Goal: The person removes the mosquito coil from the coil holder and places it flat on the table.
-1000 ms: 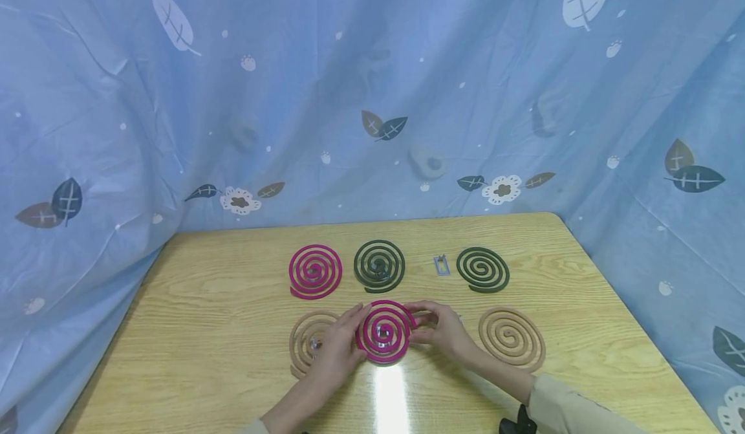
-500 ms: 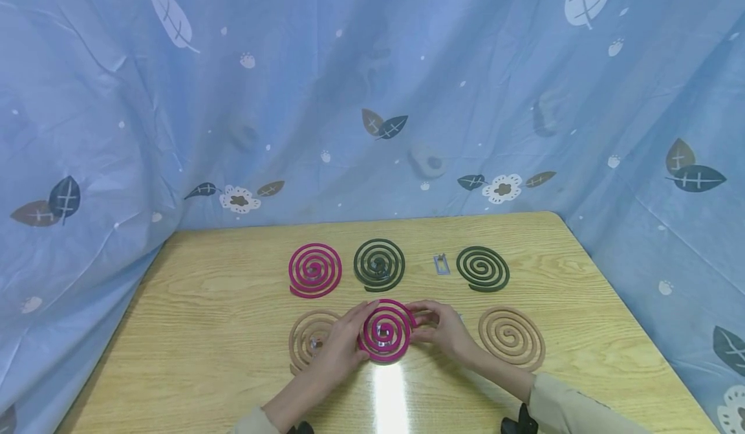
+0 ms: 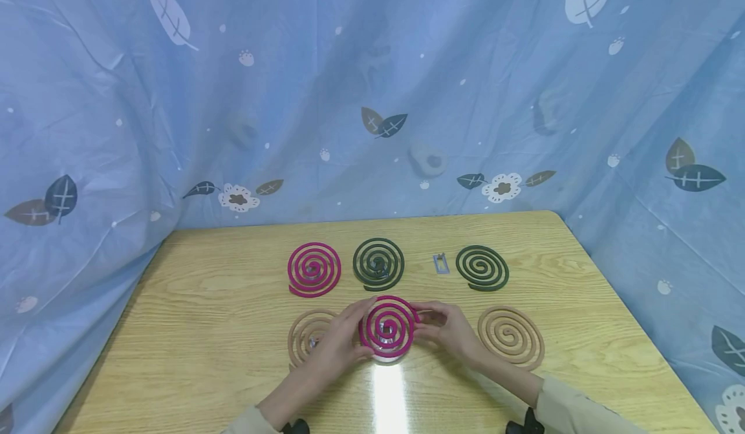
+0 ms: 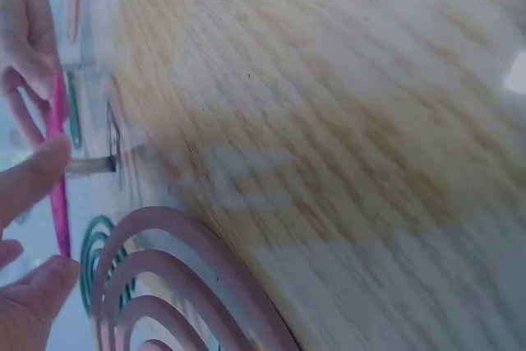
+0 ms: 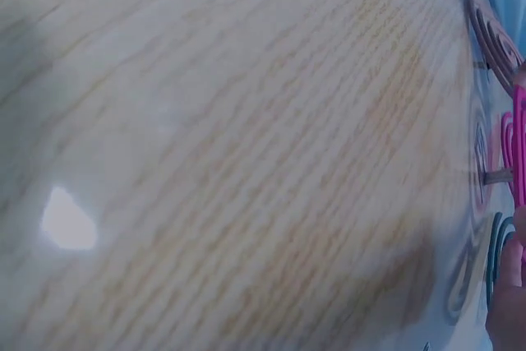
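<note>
A pink mosquito coil (image 3: 407,326) is held level just above the table between both hands. My left hand (image 3: 337,343) pinches its left edge with thumb and fingers; my right hand (image 3: 454,332) grips the right edge. Under the coil stands a small metal coil stand (image 4: 113,141), its upright tab reaching toward the coil in the left wrist view. Whether tab and coil touch, I cannot tell. Beside my left hand a tan coil (image 3: 294,340) sits raised on its own stand, partly covered by that hand. Only fingertips of the right hand show in the right wrist view.
At the back are another pink coil (image 3: 293,269) and a dark green coil (image 3: 362,253), each over a stand. A bare metal stand (image 3: 447,271), a second green coil (image 3: 462,266) and a second tan coil (image 3: 538,350) lie to the right.
The held pink coil has lifted slightly and shifted a little right, so its shadow or reflection on the table shows more below it. Both hands moved with it.
</note>
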Tool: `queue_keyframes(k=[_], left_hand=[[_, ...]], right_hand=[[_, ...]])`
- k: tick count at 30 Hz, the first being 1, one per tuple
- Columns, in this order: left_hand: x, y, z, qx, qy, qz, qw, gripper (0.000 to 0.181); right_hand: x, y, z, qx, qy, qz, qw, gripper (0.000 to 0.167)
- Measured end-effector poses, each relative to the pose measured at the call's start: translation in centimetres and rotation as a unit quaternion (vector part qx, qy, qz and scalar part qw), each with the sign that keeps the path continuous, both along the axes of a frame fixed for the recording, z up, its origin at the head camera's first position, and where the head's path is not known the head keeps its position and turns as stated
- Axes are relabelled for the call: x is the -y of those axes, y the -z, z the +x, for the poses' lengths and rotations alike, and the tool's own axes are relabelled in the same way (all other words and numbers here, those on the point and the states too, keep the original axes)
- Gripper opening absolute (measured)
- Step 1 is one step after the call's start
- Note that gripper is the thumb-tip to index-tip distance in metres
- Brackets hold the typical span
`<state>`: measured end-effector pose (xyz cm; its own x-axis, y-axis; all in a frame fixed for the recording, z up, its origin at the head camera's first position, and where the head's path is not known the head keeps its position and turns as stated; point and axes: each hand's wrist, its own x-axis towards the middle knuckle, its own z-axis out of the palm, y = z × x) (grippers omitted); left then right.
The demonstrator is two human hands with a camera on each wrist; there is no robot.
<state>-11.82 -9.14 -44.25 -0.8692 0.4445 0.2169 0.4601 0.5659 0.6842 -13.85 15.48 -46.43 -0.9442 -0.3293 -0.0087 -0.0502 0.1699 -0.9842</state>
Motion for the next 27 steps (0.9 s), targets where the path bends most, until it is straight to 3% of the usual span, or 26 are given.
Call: queue_keyframes(k=[7,13,17,22,27], left_hand=[[0.4,0.2,-0.2,0.007,-0.011,0.063,0.9979,0.09],[0.5,0.3,0.1,-0.002,-0.002,0.141,0.9899,0.085],[0.1,0.4,0.5,-0.024,-0.023,0.124,0.9917,0.081],[-0.7,0.9,1.1,-0.023,-0.036,0.155,0.987,0.077],[-1.5,1.5,1.6,-0.044,-0.048,0.151,0.9863,0.075]], right_hand=[[-0.4,-0.4,-0.1,-0.012,0.006,-0.042,0.999,0.047],[-0.7,-1.0,0.3,-0.035,-0.005,-0.066,0.9972,0.046],[-1.1,-1.2,0.7,-0.042,0.006,-0.063,0.9971,0.046],[-1.8,-1.0,1.3,-0.048,0.016,-0.069,0.9963,0.044],[-2.7,-0.8,1.8,-0.042,0.013,-0.087,0.9952,0.046]])
